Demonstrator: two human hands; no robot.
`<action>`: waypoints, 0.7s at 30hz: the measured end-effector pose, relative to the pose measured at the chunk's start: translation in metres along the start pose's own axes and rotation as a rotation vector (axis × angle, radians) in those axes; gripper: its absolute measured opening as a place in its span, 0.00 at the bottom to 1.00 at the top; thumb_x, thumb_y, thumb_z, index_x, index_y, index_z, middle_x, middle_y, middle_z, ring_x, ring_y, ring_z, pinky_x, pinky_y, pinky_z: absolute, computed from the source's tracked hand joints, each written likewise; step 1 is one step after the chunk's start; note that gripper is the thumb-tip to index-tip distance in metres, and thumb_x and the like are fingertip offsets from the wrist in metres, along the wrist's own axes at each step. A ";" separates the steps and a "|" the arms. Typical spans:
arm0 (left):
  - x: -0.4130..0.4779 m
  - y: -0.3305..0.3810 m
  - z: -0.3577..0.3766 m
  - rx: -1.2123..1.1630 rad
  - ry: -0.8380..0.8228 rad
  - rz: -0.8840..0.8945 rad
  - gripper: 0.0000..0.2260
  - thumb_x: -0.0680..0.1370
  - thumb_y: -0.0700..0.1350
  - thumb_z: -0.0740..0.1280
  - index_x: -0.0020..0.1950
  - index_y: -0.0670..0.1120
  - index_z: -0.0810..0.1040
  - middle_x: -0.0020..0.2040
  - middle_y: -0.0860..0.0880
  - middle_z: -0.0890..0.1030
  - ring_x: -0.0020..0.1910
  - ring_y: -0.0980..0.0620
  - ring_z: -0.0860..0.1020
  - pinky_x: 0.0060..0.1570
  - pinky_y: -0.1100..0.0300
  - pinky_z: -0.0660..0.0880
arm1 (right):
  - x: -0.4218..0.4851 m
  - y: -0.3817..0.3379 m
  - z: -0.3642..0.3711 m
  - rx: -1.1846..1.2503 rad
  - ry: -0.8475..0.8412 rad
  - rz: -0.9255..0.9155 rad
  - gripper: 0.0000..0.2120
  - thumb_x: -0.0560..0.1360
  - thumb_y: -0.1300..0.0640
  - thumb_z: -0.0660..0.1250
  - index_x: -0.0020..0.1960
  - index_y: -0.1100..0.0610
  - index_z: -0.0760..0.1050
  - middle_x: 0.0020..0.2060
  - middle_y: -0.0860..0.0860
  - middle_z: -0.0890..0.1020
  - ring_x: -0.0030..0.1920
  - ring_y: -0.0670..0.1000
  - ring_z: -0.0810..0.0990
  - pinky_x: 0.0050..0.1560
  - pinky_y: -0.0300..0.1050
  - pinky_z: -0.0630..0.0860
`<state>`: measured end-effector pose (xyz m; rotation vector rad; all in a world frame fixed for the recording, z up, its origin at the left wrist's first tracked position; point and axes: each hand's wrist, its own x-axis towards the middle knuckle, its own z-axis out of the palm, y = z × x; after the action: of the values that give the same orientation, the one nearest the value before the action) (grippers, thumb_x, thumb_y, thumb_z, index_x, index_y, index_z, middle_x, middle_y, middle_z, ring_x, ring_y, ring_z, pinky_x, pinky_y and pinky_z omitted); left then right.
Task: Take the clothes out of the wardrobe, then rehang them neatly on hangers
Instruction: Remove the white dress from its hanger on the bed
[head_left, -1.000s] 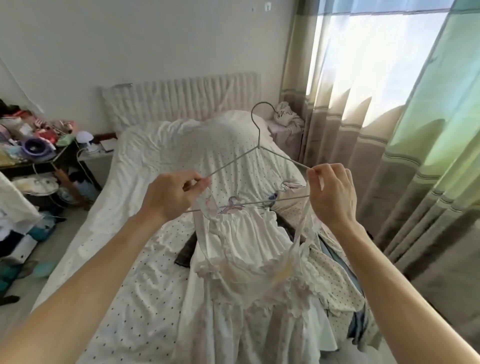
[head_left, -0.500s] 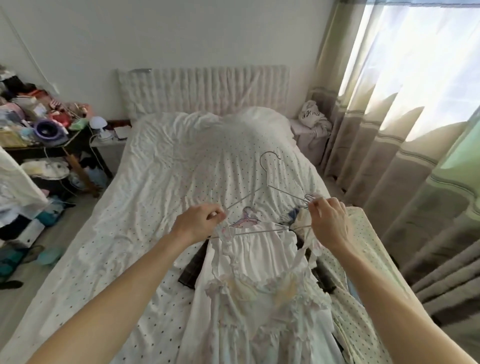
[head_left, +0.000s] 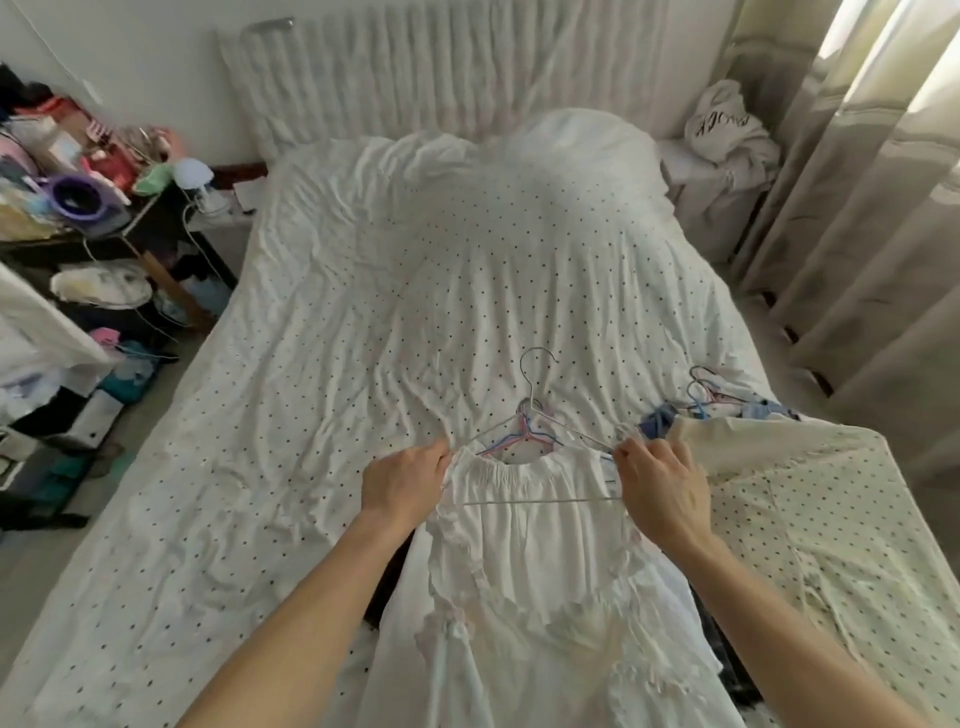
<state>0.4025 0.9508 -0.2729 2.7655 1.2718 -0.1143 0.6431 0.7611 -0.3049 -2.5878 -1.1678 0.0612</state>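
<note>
A white ruffled dress (head_left: 540, 582) lies on the dotted bedsheet (head_left: 363, 338), threaded on a thin metal hanger (head_left: 537, 400) whose hook points toward the headboard. My left hand (head_left: 402, 480) pinches the dress's left shoulder at the hanger's left end. At the hanger's right end my right hand (head_left: 662, 486) pinches the right shoulder. Pink and blue hangers (head_left: 511, 441) lie under the neckline. More hangers (head_left: 704, 392) rest on other clothes to the right.
A cream dotted garment (head_left: 810, 519) and darker clothes are piled on the bed's right side. A cluttered shelf unit (head_left: 78, 208) stands left of the bed. Curtains (head_left: 857, 208) hang at the right, and a white garment (head_left: 727, 130) sits on the bedside stand.
Both hands have lowered the hanger with the dress from mid-air down onto the bed. My view has tilted downward.
</note>
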 end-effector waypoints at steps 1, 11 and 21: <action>0.013 -0.003 0.015 0.023 0.013 0.001 0.13 0.86 0.51 0.51 0.57 0.52 0.75 0.43 0.52 0.83 0.40 0.49 0.81 0.34 0.58 0.69 | 0.006 0.002 0.018 -0.028 0.003 -0.012 0.09 0.81 0.48 0.61 0.53 0.50 0.77 0.46 0.50 0.81 0.48 0.55 0.74 0.43 0.50 0.71; 0.122 -0.008 0.173 0.135 -0.063 0.025 0.07 0.84 0.47 0.58 0.54 0.49 0.76 0.44 0.51 0.83 0.38 0.46 0.82 0.33 0.58 0.65 | 0.084 0.034 0.168 -0.212 0.051 0.038 0.07 0.81 0.47 0.61 0.53 0.47 0.76 0.52 0.49 0.81 0.56 0.56 0.70 0.51 0.53 0.66; 0.157 -0.029 0.302 -0.042 0.073 -0.061 0.13 0.78 0.48 0.71 0.59 0.43 0.76 0.40 0.43 0.83 0.35 0.40 0.83 0.30 0.53 0.73 | 0.085 0.052 0.292 -0.119 0.018 0.097 0.09 0.82 0.46 0.58 0.57 0.43 0.74 0.56 0.45 0.81 0.57 0.57 0.75 0.57 0.53 0.62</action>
<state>0.4745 1.0521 -0.5917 2.7198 1.3600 0.0084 0.6906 0.8659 -0.5908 -2.7423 -1.0693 -0.0116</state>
